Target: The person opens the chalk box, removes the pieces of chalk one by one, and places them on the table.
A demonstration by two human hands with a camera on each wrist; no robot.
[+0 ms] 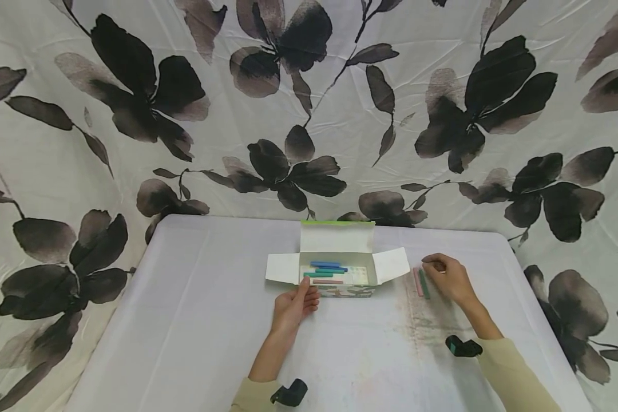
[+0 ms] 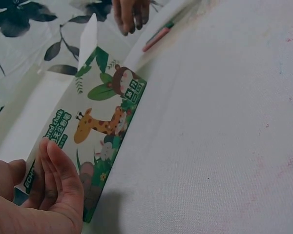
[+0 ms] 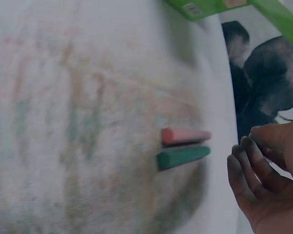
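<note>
An open chalk box [image 1: 347, 292], printed with cartoon animals, stands at the table's back with its flaps spread. Inside lie several blue sticks [image 1: 325, 264], green sticks [image 1: 316, 274] and a pink stick [image 1: 327, 281]. My left hand [image 1: 290, 309] holds the box's front wall near its left corner, thumb at the rim and fingers against the printed outside. To the right of the box, a pink chalk [image 3: 188, 136] and a green chalk [image 3: 183, 157] lie side by side on the cloth. Just past their far ends hovers my right hand [image 1: 450, 278], fingers loosely bent, nothing visible between them.
White cloth [image 1: 211, 320] covers the table, smeared with coloured chalk dust [image 1: 417, 326] at the right. Behind the table hangs a floral curtain [image 1: 371, 126]. The right box flap [image 1: 391, 265] sticks out toward the two loose chalks.
</note>
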